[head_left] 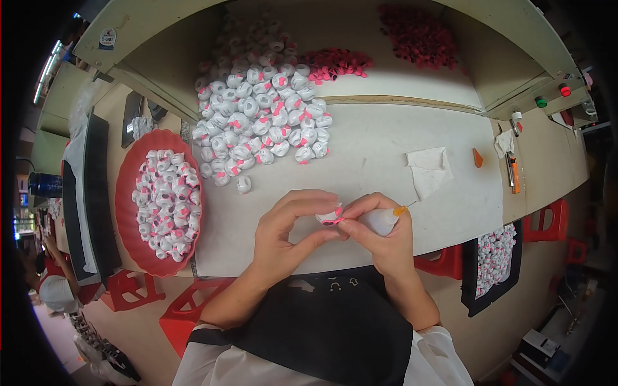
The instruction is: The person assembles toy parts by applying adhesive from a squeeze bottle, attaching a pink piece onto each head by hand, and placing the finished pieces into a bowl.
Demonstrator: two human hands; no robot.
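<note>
Left hand [283, 235] fingers pinch a small white-and-pink piece [329, 217]; right hand [380, 235] grips a glue bottle [381, 220]. Gluing seems underway; next needs steady nozzle aim.

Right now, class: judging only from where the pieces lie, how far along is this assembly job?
Apparently done: the red tray at the left is heaped with white-and-pink pieces. In hand: the left hand and right hand pinch one white piece; the right also holds a small squeeze bottle. Seemingly left: a big pile of white pieces and loose pink parts.
</note>
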